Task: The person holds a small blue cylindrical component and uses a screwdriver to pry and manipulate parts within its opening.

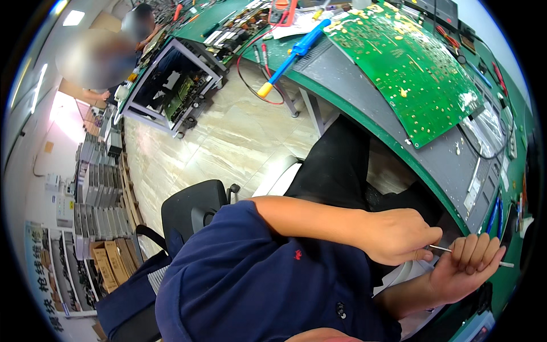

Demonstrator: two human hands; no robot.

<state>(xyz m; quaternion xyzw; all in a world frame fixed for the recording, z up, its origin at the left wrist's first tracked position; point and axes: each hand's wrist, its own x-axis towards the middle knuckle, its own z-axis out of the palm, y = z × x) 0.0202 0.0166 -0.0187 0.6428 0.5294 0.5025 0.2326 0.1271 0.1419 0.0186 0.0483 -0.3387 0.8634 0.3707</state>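
My left hand [401,236] reaches across my body and is closed, thumb and forefinger pinching one end of a thin metal rod [441,248]. The fingers of my right hand [464,268] curl round the same rod, and its pale tip sticks out past the knuckles. What kind of tool it is I cannot make out. Both hands are over the near right edge of the workbench. Beyond them a large green circuit board [407,74] lies tilted on a grey mat [359,88], with yellowish and white bits on its upper part.
A blue desoldering pump [302,48] with yellow ends juts over the bench edge. Near it are red and black probe leads [265,60] and a red-cased multimeter [281,12]. Blue-handled pliers [496,216] lie beside my hands. A black chair [191,211] and a wheeled rack [171,85] stand left. Two people are farther back.
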